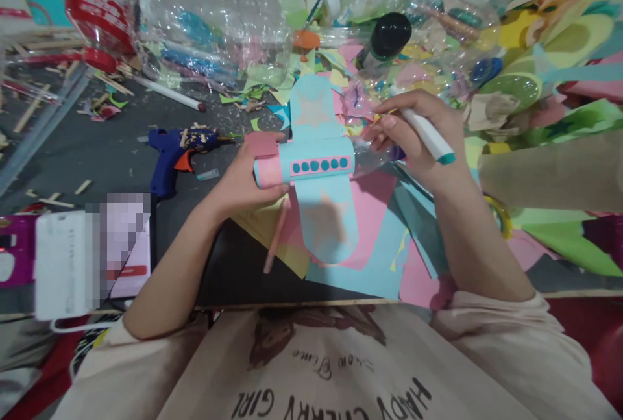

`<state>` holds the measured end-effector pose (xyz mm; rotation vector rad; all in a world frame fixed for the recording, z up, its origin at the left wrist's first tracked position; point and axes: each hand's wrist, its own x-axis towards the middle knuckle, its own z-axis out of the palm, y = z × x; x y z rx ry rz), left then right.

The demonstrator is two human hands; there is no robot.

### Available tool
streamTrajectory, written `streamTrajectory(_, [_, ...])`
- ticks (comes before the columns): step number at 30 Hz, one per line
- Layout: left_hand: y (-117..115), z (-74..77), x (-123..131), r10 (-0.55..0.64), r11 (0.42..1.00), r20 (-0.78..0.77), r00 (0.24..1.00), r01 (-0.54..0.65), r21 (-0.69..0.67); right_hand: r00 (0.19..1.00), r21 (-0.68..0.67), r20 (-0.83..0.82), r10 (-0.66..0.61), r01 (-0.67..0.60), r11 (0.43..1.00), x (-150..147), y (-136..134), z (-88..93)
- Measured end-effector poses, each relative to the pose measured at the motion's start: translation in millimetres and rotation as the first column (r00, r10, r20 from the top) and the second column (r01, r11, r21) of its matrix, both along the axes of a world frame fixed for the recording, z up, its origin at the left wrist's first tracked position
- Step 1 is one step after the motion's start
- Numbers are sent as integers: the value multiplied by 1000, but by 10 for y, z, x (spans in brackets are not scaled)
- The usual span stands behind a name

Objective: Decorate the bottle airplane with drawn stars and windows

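Observation:
A paper airplane model [318,147] made of light-blue paper lies across the middle of the table, with a rolled tube body, two rounded wings and a pink strip of dark teal dots. Each wing carries a tan star shape. My left hand [243,173] is closed around the pink-banded left end of the tube. Just right of the tube's other end, my right hand [418,131] holds a white marker [428,134] with a teal-green end pointing down to the right. Its fingertips are near a clear plastic piece [372,157] and do not touch the wings.
A blue glue gun [170,154] lies left of my left hand. Colored paper sheets [360,271] spread under the model. Clear plastic bottles [214,17] and paper scraps crowd the back. A phone [129,245] and a white power bank [61,264] sit at the front left.

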<state>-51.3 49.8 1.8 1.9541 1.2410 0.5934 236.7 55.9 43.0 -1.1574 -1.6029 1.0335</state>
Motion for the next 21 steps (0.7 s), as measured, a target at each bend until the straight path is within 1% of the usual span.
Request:
streamTrajectory(2, [-5, -12, -6, 3, 1000, 19, 1000, -3, -1, 982, 50, 185, 30, -40, 998, 86, 10, 66])
streamTrajectory(3, [-7, -17, -9, 2, 1000, 30, 1000, -2, 0, 957, 27, 283, 68, -79, 997, 123, 13, 90])
streamTrajectory(5, [-10, -20, -13, 0, 1000, 45, 999, 0, 10, 873, -84, 454, 180, -159, 984, 173, 14, 109])
streamTrajectory(6, [-11, -20, -13, -2, 1000, 49, 999, 1, 20, 827, -149, 509, 239, -188, 971, 183, 12, 104])
streamTrajectory(8, [-14, -17, -14, -9, 999, 56, 998, 7, 45, 765, -242, 563, 313, -210, 947, 178, 5, 76])
streamTrajectory(9, [-16, -19, -15, -14, 998, 62, 998, 10, 60, 756, -264, 566, 328, -211, 941, 170, 2, 59])
streamTrajectory(11, [-19, -39, -21, -23, 995, 83, 996, 15, 96, 765, -262, 557, 324, -208, 942, 159, 1, 42])
streamTrajectory(13, [-22, -86, -31, -29, 991, 123, 992, 12, 136, 779, -227, 550, 300, -207, 952, 170, 8, 59])
streamTrajectory(17, [-13, -234, -47, -21, 987, 284, 959, -26, 159, 808, -175, 531, 255, -189, 966, 247, 19, 193])
streamTrajectory(19, [3, -292, -49, -29, 982, 380, 925, -44, 182, 844, -121, 502, 188, -146, 982, 301, 13, 283])
streamTrajectory(21, [22, -312, -49, -68, 972, 454, 888, -43, 231, 879, -56, 470, 84, -65, 996, 374, 9, 365])
